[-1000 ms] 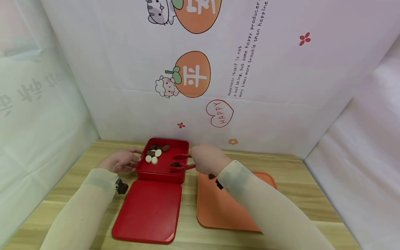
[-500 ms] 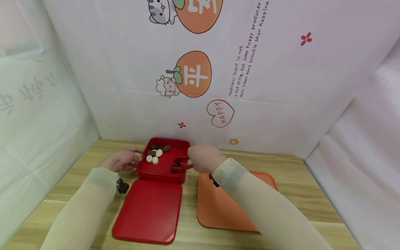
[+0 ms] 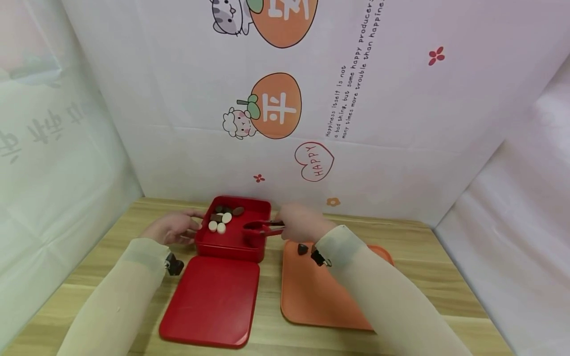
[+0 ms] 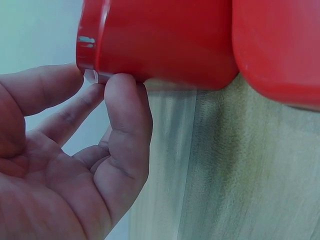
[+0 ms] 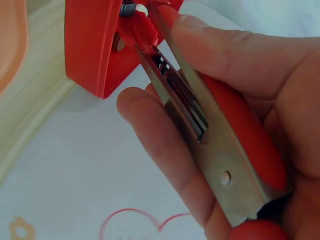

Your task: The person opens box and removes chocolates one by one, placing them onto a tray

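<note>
- From my remote seat I see the red box (image 3: 229, 251) near the back edge of the wooden table (image 3: 269, 309); brown pieces (image 3: 238, 211) sit in its back left corner, white pieces (image 3: 221, 228) just in front of them along its left side
- The red lid (image 3: 211, 301) lies flat at the box's front edge
- The orange tray (image 3: 320, 299) lies right of it, a dark piece (image 3: 302, 249) near its back left corner; the right sleeve (image 3: 374, 284) hides part of my view
- On my feed the right hand (image 3: 305, 225) grips the tongs (image 5: 225, 155), their tips inside the box near its right edge; I cannot tell whether anything is between them
- The left hand (image 3: 175, 227) has its fingers loosely bent, tips touching the box's left wall, across from the tongs
</note>
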`<state>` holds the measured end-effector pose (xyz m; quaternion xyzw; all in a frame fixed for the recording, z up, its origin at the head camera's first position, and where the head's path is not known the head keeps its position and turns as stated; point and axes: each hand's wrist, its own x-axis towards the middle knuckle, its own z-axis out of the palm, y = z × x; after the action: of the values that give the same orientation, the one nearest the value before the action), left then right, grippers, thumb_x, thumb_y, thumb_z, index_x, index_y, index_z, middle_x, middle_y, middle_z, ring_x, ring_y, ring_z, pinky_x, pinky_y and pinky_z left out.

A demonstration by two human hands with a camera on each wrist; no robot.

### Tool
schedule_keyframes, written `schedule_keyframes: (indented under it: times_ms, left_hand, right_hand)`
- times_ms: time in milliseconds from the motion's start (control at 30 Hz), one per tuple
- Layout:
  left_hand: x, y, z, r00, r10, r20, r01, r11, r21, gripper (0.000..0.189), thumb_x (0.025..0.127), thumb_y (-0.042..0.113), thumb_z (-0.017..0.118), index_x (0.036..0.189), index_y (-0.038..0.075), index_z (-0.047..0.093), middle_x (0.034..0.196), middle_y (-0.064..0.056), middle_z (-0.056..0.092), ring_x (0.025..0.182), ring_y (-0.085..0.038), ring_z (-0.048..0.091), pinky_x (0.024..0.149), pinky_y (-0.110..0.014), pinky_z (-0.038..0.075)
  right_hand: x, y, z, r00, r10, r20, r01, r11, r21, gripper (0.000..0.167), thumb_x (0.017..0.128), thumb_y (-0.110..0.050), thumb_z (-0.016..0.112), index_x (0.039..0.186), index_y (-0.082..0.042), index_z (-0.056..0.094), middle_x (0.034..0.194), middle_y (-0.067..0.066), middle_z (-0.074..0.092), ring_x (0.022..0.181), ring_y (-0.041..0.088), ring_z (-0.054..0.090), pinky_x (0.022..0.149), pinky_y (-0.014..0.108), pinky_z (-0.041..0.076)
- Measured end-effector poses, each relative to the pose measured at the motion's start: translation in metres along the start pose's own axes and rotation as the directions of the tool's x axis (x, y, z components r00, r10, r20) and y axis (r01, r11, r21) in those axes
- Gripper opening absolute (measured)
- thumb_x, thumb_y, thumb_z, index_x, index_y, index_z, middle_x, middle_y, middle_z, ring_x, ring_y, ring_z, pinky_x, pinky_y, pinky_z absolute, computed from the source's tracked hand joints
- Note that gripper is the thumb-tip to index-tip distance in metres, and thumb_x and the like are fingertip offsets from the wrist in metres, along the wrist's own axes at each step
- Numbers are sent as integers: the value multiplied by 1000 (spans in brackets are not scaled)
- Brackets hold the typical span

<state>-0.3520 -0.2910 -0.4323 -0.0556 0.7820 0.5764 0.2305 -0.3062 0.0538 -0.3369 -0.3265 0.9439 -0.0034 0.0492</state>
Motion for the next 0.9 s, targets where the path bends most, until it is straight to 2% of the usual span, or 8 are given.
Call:
schedule_keyframes:
  times_ms: [100, 200, 267, 433, 533, 667, 900]
  left_hand:
    - [0, 0, 0, 1000, 1, 2, -1, 1000, 8, 57, 97, 3, 53, 151, 6, 36, 130, -24, 53, 93, -29, 61, 78, -38, 55]
    - [0, 0, 0, 1000, 3, -1, -3, 1000, 17, 57, 97, 3, 53, 151, 6, 36, 129, -23, 53, 91, -28, 62, 77, -38, 55]
    - [0, 0, 0, 1000, 2, -2, -2, 1000, 19, 57, 97, 3, 53, 151, 6, 37, 129, -24, 53, 91, -28, 62, 76, -38, 55]
    - [0, 0, 1, 1000, -4, -6, 4, 1000, 22, 56, 97, 3, 52, 151, 6, 37, 128, -24, 54, 92, -29, 62, 77, -39, 55]
    - [0, 0, 1, 1000, -8, -3, 8, 1000, 20, 57, 97, 2, 52, 151, 6, 36, 129, -24, 54, 93, -29, 61, 78, -40, 55]
    - [1, 0, 3, 1000, -5, -5, 5, 1000, 19, 58, 97, 2, 53, 152, 5, 35, 130, -25, 53, 93, -29, 61, 78, -40, 55]
    - [-1, 1, 4, 1000, -7, -12, 7, 1000, 29, 57, 97, 3, 53, 151, 4, 35, 130, -26, 52, 92, -30, 60, 77, -40, 55]
  right_hand:
    - [-3, 13, 1, 1000, 4, -18, -3, 996, 84, 17, 85, -9, 73, 100, -16, 78, 86, -8, 66, 77, 16, 53, 71, 31, 46]
    - [-8, 26, 5, 998, 64, -18, -59, 977, 207, 26, 87, -11, 74, 112, -14, 77, 98, -5, 69, 87, 17, 56, 78, 34, 48]
    - [-12, 34, 7, 993, 117, -8, -109, 945, 309, 32, 88, -13, 75, 119, -13, 74, 107, -3, 70, 97, 18, 59, 85, 37, 50]
    - [-27, 55, 15, 981, 194, 22, -177, 833, 524, 41, 89, -16, 76, 128, -11, 69, 124, 0, 66, 120, 22, 55, 97, 44, 47]
    - [-38, 67, 18, 977, 211, 26, -186, 790, 585, 42, 89, -18, 76, 130, -13, 68, 124, -1, 66, 122, 23, 55, 98, 45, 46]
    - [-58, 80, 22, 971, 239, 13, -195, 761, 619, 42, 89, -22, 76, 130, -16, 68, 125, -1, 66, 119, 23, 57, 95, 46, 48]
    - [-93, 103, 27, 966, 257, -15, -177, 706, 686, 40, 89, -15, 75, 128, -9, 69, 118, 3, 66, 106, 25, 58, 84, 43, 51]
